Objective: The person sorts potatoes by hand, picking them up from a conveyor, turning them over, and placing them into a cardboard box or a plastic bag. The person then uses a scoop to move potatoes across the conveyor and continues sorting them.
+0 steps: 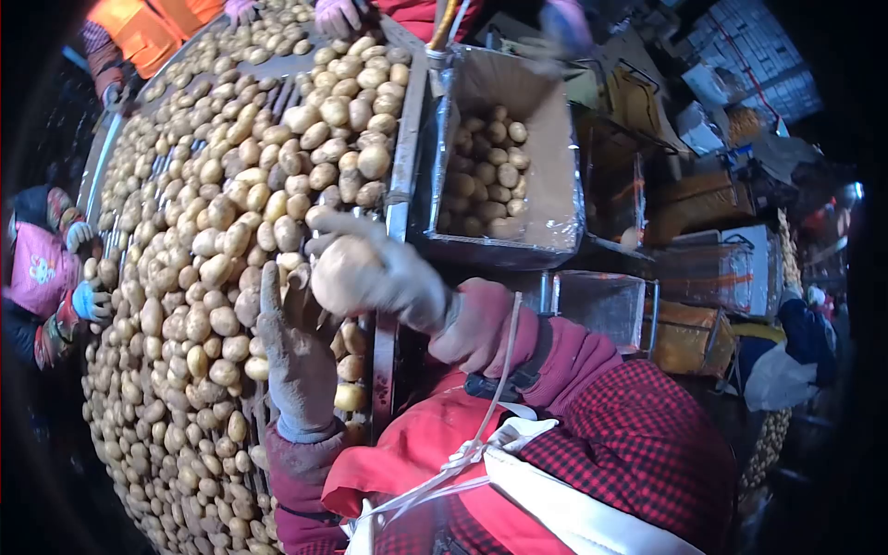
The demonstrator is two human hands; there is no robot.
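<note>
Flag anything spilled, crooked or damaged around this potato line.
Nothing clearly stands out. The potatoes lie inside the metal rail, and the carton beside it holds its potatoes within its walls. The dim far right is too unclear to judge.

A roller conveyor with a pale metal edge runs along the left half of the view. Close beside its right edge stands a large cardboard box, open at the top, its brown inner walls bordered with shiny plastic. A smaller plastic-lined bin sits near it, and a golden-brown carton lies farther right. At the upper right rises a stack of pale bluish packages, crossed by a thin red line. A crumpled translucent plastic sheet hangs near the right side. A small bright light glares at the far right; deep shadow hides much of the surroundings.
</note>
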